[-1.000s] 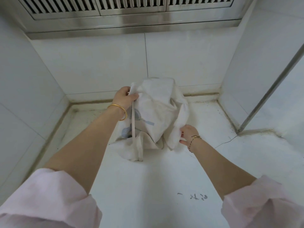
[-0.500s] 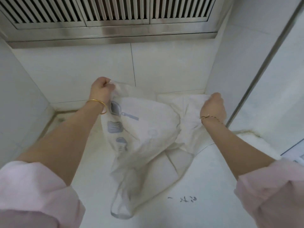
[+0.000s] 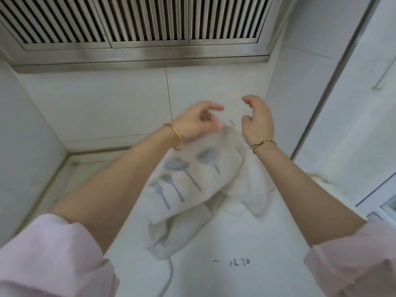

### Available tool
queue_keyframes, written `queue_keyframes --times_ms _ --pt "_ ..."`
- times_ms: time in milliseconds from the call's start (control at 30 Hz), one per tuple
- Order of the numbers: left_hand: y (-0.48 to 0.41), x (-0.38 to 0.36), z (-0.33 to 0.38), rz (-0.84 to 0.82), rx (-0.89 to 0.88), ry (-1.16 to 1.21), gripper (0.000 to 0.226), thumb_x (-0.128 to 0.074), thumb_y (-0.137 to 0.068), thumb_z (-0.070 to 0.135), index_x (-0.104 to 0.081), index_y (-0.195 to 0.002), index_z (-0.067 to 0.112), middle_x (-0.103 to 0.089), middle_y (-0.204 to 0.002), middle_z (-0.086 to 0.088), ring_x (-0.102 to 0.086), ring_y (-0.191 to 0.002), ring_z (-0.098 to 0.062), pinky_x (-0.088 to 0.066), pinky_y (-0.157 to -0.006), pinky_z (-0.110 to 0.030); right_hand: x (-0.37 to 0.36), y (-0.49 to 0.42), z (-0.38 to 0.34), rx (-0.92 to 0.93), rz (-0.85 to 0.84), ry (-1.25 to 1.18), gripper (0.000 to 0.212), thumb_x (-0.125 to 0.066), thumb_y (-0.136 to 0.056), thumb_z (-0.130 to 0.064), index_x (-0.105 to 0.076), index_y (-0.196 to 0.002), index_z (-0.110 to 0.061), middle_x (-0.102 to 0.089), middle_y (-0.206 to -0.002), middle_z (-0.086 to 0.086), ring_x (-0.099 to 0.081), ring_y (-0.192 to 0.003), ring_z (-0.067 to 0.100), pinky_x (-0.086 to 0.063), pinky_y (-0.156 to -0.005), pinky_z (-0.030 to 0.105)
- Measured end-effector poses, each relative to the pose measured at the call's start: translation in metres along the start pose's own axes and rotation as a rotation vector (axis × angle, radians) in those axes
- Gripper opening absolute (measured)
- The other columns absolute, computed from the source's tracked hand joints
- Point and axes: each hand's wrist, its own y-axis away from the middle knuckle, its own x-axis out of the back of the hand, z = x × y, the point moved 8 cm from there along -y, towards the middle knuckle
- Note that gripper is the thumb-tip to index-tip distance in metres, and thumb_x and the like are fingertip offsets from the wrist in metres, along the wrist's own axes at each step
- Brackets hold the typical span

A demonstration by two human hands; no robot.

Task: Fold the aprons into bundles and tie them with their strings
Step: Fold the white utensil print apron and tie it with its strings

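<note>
We see the apron (image 3: pixel 192 185), a pale cloth printed with blue kitchen utensils, hanging crumpled above the white counter (image 3: pixel 225 284). Its long axis runs on a slant. The top end points up and to the right, into the gap between the two hands, and the bottom end sags down and to the left onto the counter. The printed side faces us. A second fold of the cloth droops on the right, under the right wrist. One string (image 3: pixel 170 273) trails from the bottom end across the counter towards us.

Both arms reach forward with the hands raised near each other, just above the apron's top end. The left hand (image 3: pixel 197 121) is turned palm inward, its first finger stretched out and the others loosely bent. Its lower fingers are blurred against the cloth's top edge, so we cannot tell whether they pinch it. The right hand (image 3: pixel 257 121) stands upright beside it, fingers curved and spread, thumb apart, holding nothing.

A gold bangle (image 3: pixel 176 136) circles the left wrist and a cord bracelet (image 3: pixel 260 144) the right.
</note>
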Motion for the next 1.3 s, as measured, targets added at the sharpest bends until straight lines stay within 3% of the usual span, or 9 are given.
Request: queue_keyframes --times_ms 100,233,367,533,633,733,900,1100,1300 --pt "0.025 -0.053 -0.065 -0.366 0.399 0.057 0.032 -0.059 -0.091 0.010 -0.052 -0.122 0.014 -0.064 -0.115 -0.010 -0.062 -0.106 -0.018 -0.047 -0.094 -0.028 -0.028 0.020 0.016 -0.096 -0.164 -0.027 0.038 -0.039 -0.082 0.006 -0.062 -0.110 -0.009 -0.063 -0.114 0.007 -0.055 -0.110 0.027 -0.042 -0.095 0.035" --pt "0.037 0.001 -0.128 -0.022 0.503 -0.450 0.027 -0.055 -0.091 0.008 -0.060 -0.117 0.009 -0.059 -0.118 -0.006 -0.055 -0.110 -0.020 -0.043 -0.086 -0.024 -0.065 0.066 0.060 -0.283 -0.435 0.099 0.030 -0.040 -0.090 -0.004 -0.063 -0.109 -0.009 -0.063 -0.114 0.010 -0.058 -0.101 0.028 -0.048 -0.086 0.034" --pt "0.080 0.032 -0.192 -0.016 0.794 -0.675 0.047 -0.055 -0.092 0.032 -0.049 -0.131 0.008 -0.049 -0.135 -0.008 -0.047 -0.123 -0.026 -0.037 -0.096 -0.030 -0.110 0.115 0.076 -0.423 -0.861 0.135 0.019 -0.045 -0.093 -0.021 -0.056 -0.096 -0.007 -0.061 -0.102 0.009 -0.062 -0.091 0.028 -0.046 -0.069 0.030" --pt "0.116 0.012 -0.225 -0.186 0.939 -0.456 0.054 -0.049 -0.091 0.052 -0.059 -0.117 0.006 -0.055 -0.121 -0.007 -0.052 -0.111 -0.027 -0.044 -0.085 -0.032 -0.125 0.172 0.091 -0.636 -1.341 0.349 0.072 -0.039 -0.090 -0.062 -0.047 -0.132 -0.004 -0.054 -0.129 0.011 -0.060 -0.106 0.027 -0.046 -0.083 0.033" --pt "0.109 0.011 -0.220 -0.173 0.743 -0.458 0.023 -0.063 -0.087 0.038 -0.061 -0.085 0.015 -0.059 -0.092 -0.001 -0.052 -0.088 -0.018 -0.042 -0.068 -0.019 -0.124 0.180 0.103 -0.444 -1.377 0.520 0.074 -0.048 -0.084 -0.066 -0.046 -0.133 -0.010 -0.050 -0.135 0.004 -0.053 -0.114 0.025 -0.043 -0.091 0.030" --pt "0.093 0.013 -0.198 -0.029 0.503 -0.359 0.021 -0.068 -0.085 0.020 -0.053 -0.071 0.015 -0.049 -0.073 0.004 -0.044 -0.074 -0.014 -0.033 -0.055 -0.012 -0.131 0.198 0.110 -0.571 -1.395 0.090 0.051 -0.066 -0.080 -0.051 -0.062 -0.113 -0.013 -0.065 -0.116 0.003 -0.063 -0.101 0.022 -0.050 -0.094 0.037" --pt "0.077 -0.019 -0.155 -0.051 0.346 -0.159 0.014 -0.066 -0.087 0.013 -0.067 -0.099 0.020 -0.058 -0.087 0.005 -0.052 -0.078 -0.005 -0.039 -0.069 -0.005 -0.111 0.182 0.099 -0.649 -1.011 -0.374 0.023 -0.067 -0.078 -0.005 -0.061 -0.098 -0.015 -0.060 -0.094 0.008 -0.057 -0.084 0.021 -0.047 -0.072 0.029" --pt "0.080 -0.101 -0.118 -0.292 0.249 -0.329 0.025 -0.060 -0.091 0.025 -0.066 -0.115 0.018 -0.060 -0.109 0.012 -0.054 -0.103 -0.002 -0.038 -0.090 -0.014 -0.070 0.214 0.084 -0.770 -1.353 -0.587 0.048 -0.068 -0.080 -0.037 -0.059 -0.118 -0.010 -0.068 -0.114 0.003 -0.063 -0.107 0.017 -0.049 -0.092 0.030" --pt "0.095 -0.119 -0.095 -0.008 0.230 -0.526 0.054 -0.059 -0.080 0.054 -0.058 -0.122 0.019 -0.056 -0.119 -0.004 -0.047 -0.113 -0.020 -0.035 -0.095 -0.027 -0.006 0.223 0.114 -0.755 -1.046 -0.651 0.038 -0.074 -0.078 -0.023 -0.061 -0.112 -0.013 -0.062 -0.113 0.013 -0.057 -0.104 0.027 -0.041 -0.099 0.044"
